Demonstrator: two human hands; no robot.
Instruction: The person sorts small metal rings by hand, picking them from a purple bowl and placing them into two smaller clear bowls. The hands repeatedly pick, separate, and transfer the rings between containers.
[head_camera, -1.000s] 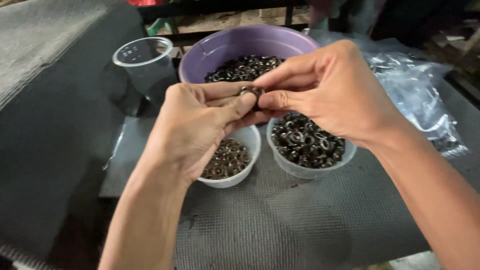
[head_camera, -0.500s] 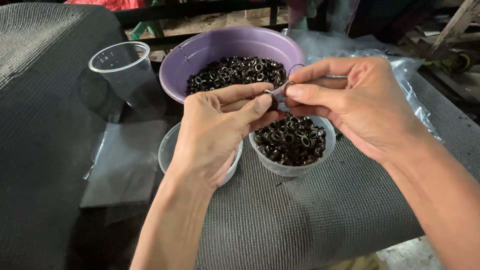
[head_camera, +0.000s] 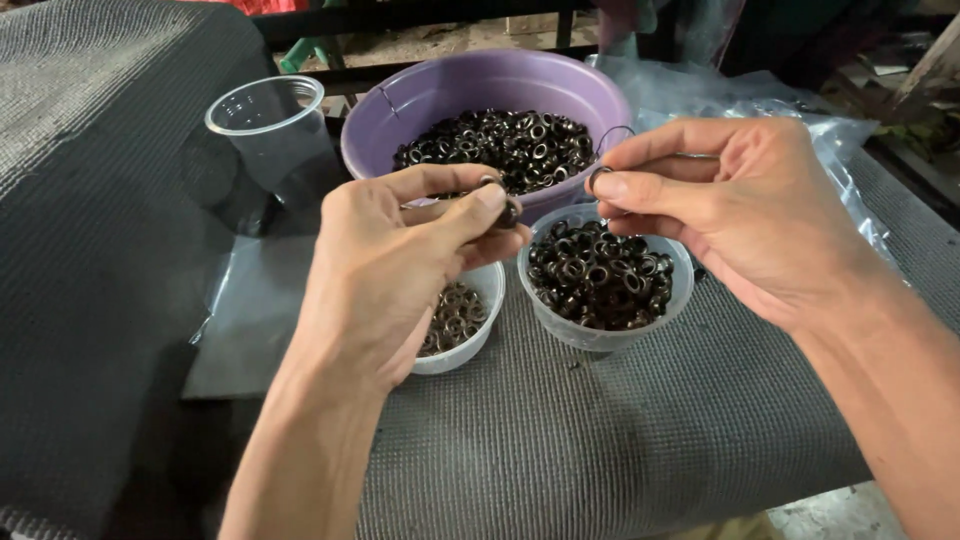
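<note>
Your tabletop (head_camera: 620, 440) is covered in a dark grey, ribbed mat, with clear plastic sheeting (head_camera: 250, 300) at the left and crumpled bags behind; beyond it lies dim, cluttered ground. A purple bowl (head_camera: 420, 100) of dark metal rings stands at the back, an empty clear cup (head_camera: 265, 125) to its left, and two small clear tubs in front: one (head_camera: 605, 285) heaped with rings, one (head_camera: 470, 320) partly hidden by your left hand (head_camera: 390, 270). Half a second ago your hands met over the tubs; now they are apart. Your left fingers pinch a dark ring (head_camera: 507, 212), and your right hand (head_camera: 740, 215) pinches a silvery ring (head_camera: 598, 180) above the full tub.
</note>
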